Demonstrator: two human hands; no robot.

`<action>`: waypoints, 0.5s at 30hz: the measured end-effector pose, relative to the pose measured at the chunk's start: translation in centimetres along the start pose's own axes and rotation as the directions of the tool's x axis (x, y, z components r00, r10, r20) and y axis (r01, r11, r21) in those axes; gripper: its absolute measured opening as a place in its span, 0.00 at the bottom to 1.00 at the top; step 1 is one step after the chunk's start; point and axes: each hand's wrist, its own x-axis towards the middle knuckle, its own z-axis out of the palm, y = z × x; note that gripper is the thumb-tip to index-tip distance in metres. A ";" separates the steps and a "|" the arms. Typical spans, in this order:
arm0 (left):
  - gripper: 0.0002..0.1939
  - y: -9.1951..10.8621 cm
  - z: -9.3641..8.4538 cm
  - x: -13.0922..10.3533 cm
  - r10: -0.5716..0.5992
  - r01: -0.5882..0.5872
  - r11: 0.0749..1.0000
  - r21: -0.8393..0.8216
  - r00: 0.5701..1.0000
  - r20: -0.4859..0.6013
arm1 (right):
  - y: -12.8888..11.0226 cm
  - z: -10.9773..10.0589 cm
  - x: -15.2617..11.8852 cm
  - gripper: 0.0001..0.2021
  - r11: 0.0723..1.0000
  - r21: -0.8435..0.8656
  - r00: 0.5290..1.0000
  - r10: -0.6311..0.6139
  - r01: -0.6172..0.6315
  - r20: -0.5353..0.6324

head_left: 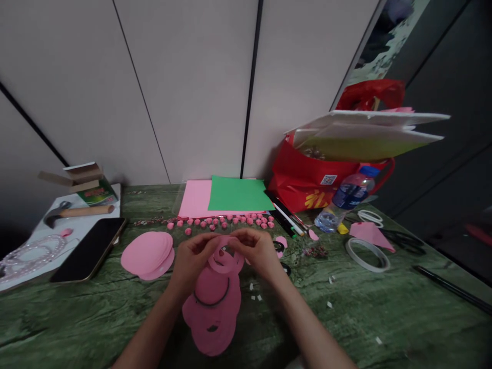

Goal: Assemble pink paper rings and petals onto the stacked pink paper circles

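A pink paper ring (222, 265) is pinched at its upper edge between my left hand (195, 255) and my right hand (257, 249). Both hands have their fingers closed on it. Beneath and nearer to me lies a stack of pink paper shapes (215, 335) with rounded edges, with a dark curved line and a small hole in it. Left of my left hand is a pile of pink paper circles (148, 254). Small pink rolled flowers (229, 218) lie in rows beyond my hands.
Green paper (240, 193) and pink sheets lie at the back. To the right are a red bag (295, 174), a water bottle (348, 197), a tape roll (368, 255), black scissors (405, 241) and pens. A phone (90, 249) and a hammer (82, 211) are at left.
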 end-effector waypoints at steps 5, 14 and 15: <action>0.10 -0.5 0.1 0.2 -0.007 0.009 0.998 0.068 0.999 -0.032 | 0.6 0.0 0.2 0.10 0.999 -0.019 0.999 0.050 -0.050 -0.017; 0.10 -0.5 -0.2 0.2 0.025 -0.025 1.000 0.005 0.993 -0.117 | 0.0 -0.2 -0.2 0.10 0.993 -0.100 0.998 0.064 -0.064 -0.004; 0.09 -0.4 -0.2 0.2 0.038 -0.036 0.999 0.021 0.992 -0.117 | -0.2 -0.3 -0.2 0.10 0.992 -0.121 0.999 0.029 -0.034 -0.038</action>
